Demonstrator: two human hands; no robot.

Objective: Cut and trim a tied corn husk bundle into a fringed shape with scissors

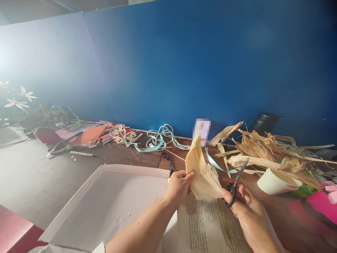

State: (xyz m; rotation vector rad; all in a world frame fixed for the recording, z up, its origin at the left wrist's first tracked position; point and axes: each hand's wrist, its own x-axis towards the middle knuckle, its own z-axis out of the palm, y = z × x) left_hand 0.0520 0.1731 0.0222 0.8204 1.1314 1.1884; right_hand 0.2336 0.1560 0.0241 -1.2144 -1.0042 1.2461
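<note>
My left hand [179, 184] pinches a pale yellow dried corn husk [201, 175] by its left edge, thumb on top. The husk stands up from my fingers, narrowing to a point at the top. In my right hand [247, 207] is a pair of scissors [238, 181] with black handles, a finger through one loop and the blades pointing up and away. A right fingertip appears to touch the husk's lower right corner. Under both hands lies a printed sheet [205, 228], partly covered by them.
A white open box [105, 200] stands left of the sheet. Dried husks [263, 147] pile up at the right beside a white paper cup [276, 181]. Blue ribbon [155, 140], a second pair of scissors [168, 161] and coloured paper scraps [92, 135] lie before a blue partition [184, 63].
</note>
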